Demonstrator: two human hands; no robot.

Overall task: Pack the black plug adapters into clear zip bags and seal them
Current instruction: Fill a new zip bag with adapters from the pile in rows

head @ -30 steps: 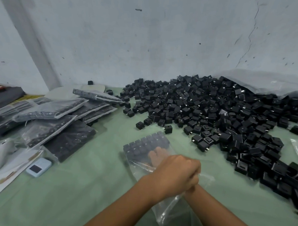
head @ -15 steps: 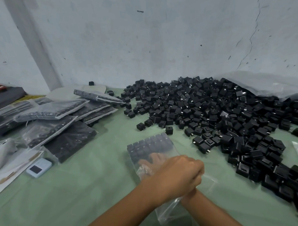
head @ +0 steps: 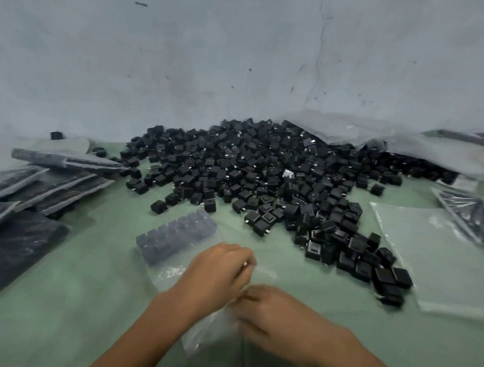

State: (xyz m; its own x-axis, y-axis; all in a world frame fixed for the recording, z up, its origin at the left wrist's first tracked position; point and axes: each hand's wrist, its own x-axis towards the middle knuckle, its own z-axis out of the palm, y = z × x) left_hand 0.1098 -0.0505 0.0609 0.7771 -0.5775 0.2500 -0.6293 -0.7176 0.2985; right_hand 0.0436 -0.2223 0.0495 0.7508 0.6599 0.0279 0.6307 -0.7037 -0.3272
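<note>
Two hands are on one clear zip bag point(head: 170, 274), which lies flat on the green surface point(head: 77, 301) with its near, unfilled end under the hands. Black plug adapters point(head: 177, 236) packed inside sit in neat rows at the bag's far end, just beyond the left hand's knuckles and clear of both hands.

Left hand point(head: 217, 271): resting on top of the bag, fingers curled, fingertips drawn together on a fold of the film at the bag's right edge, pinching it.

Right hand point(head: 276, 315): just nearer than the left and almost touching it, lying over the bag's near end with fingers bent down onto the film. Motion blur prevents confirming whether it pinches the film or only presses on it.

Loose adapters form a large heap point(head: 263, 178) beyond both hands, its nearest units trailing down to the right of the right hand. Empty bags point(head: 440, 261) lie flat further right of that hand. Filled bags point(head: 25, 229) are stacked in overlapping layers well to the left of the left hand.
</note>
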